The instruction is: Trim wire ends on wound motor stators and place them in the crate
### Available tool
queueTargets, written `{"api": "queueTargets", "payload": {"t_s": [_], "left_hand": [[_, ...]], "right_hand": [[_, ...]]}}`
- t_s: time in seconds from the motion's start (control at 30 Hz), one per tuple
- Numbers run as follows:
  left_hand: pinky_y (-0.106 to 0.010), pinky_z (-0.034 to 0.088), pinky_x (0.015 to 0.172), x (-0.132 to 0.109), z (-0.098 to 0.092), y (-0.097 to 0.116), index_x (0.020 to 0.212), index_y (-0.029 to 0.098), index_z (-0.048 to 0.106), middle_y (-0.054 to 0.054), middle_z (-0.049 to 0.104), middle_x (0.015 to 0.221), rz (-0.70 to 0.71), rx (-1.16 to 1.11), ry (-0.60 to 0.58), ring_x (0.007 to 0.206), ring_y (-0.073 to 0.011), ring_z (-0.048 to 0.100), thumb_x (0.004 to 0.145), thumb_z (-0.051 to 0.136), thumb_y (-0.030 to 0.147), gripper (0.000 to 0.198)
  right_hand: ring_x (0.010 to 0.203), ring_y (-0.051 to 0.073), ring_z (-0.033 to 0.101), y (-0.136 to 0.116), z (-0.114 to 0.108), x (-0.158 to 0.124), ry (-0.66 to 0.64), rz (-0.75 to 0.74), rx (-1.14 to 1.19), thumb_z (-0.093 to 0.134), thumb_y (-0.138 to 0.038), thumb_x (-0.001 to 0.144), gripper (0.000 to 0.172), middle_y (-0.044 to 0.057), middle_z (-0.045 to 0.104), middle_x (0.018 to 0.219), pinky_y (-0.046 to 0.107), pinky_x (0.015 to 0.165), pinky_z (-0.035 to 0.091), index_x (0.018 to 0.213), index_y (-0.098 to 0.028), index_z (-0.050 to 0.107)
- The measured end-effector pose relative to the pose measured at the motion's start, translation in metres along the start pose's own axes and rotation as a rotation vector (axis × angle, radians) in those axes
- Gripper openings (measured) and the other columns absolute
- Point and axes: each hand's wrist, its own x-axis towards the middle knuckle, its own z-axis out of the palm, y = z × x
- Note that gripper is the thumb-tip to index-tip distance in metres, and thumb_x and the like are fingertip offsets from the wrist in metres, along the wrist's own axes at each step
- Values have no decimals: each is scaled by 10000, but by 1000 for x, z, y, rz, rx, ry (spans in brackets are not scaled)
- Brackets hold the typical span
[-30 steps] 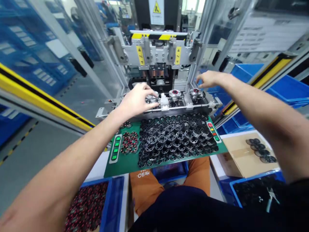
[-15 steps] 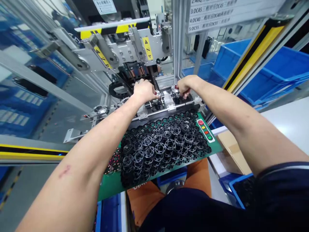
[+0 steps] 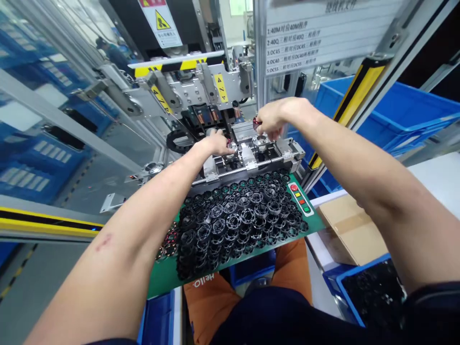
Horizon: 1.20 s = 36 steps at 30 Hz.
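Up above the right-hand metal holder, my right hand is closed on a small motor stator wound with reddish wire. The stator is apart from the holder. My left hand reaches to the neighbouring holder, its fingers closed around another red-wound stator at the holder's top. Most of that stator is hidden by the fingers. Several black ring-shaped stator cores stand in rows on the green board in front of me.
Winding machine plates with yellow labels hang just beyond my hands. A button panel sits at the board's right. Red-wound stators lie by the left forearm. A cardboard box and blue crates are on the right.
My right hand has risen from the right holder, lifting the wound stator off it. The left hand stays at its holder, and the camera view has tilted up slightly.
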Motion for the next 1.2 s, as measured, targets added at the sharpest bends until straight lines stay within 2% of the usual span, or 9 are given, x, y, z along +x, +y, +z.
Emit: {"api": "queueTargets", "payload": {"t_s": [0.13, 0.3, 0.47, 0.6, 0.73, 0.9, 1.0, 1.13, 1.2], "left_hand": [[-603, 369, 1397, -45, -55, -11, 1356, 28, 757, -283, 544, 1569, -17, -58, 184, 1615, -501, 422, 1067, 567, 617, 683], [-579, 445, 1311, -199, -77, -47, 1012, 165, 773, -142, 624, 1261, 241, -194, 269, 1404, -387, 592, 1089, 480, 589, 521], [-471, 527, 1110, -379, 2, -87, 954, 265, 813, -92, 688, 1151, 112, -372, 77, 1161, -297, 656, 1080, 443, 704, 588], [-451, 549, 1044, -465, 96, -106, 964, 262, 855, -104, 741, 1162, -183, -396, -50, 1140, -307, 708, 1074, 549, 597, 467], [-393, 564, 960, -493, 158, -96, 955, 243, 869, -90, 755, 1075, -236, -399, -74, 1059, -277, 740, 1074, 671, 411, 285], [-447, 601, 1008, -483, 193, -79, 1022, 241, 881, -135, 753, 1177, -305, -357, -4, 1147, -331, 737, 1089, 660, 378, 269], [-528, 613, 1130, -472, 201, -76, 1173, 227, 877, -173, 738, 1305, -357, -365, 76, 1278, -381, 716, 1088, 602, 360, 317], [-623, 633, 1177, -485, 199, -61, 1384, 207, 824, -220, 694, 1423, -380, -446, 185, 1331, -442, 707, 1023, 573, 399, 480], [-713, 607, 1190, -504, 201, -51, 1560, 466, 708, -131, 674, 1468, -397, -506, 320, 1327, -463, 702, 1044, 471, 552, 574]], "right_hand": [[1079, 265, 784, -28, 23, -109, 182, -266, -11, 634, -587, 1154, 454, 107, 793, 1152, 408, 982, 629, 1265, -176, 791], [889, 226, 710, -82, 103, -229, 164, -687, 67, 484, -540, 1194, 374, 101, 756, 1129, 405, 760, 567, 1096, -346, 789], [954, 234, 661, -180, 175, -235, 136, -1051, -48, 421, -397, 1235, 424, 76, 753, 1115, 421, 798, 527, 1008, -327, 772], [1183, 286, 663, -287, 224, -189, 168, -1051, -242, 549, -258, 1164, 309, 132, 767, 1252, 430, 983, 554, 1039, -248, 831], [1311, 303, 666, -368, 262, -142, 146, -945, -400, 564, -222, 1126, 302, 178, 765, 1385, 431, 1123, 545, 1098, -176, 861], [1393, 352, 640, -399, 271, -117, 178, -812, -453, 480, -178, 1134, 398, 241, 734, 1462, 499, 1218, 508, 1256, -97, 850], [1438, 357, 602, -382, 262, -128, 222, -786, -435, 405, -167, 1152, 458, 249, 687, 1508, 499, 1224, 484, 1316, -93, 827], [1313, 335, 655, -312, 260, -168, 128, -910, -250, 576, -341, 1162, 367, 179, 709, 1402, 466, 1087, 540, 1425, -207, 793], [1233, 305, 692, -264, 274, -190, -8, -952, -78, 674, -416, 1138, 421, 142, 731, 1356, 431, 1035, 561, 1517, -251, 755]]}}
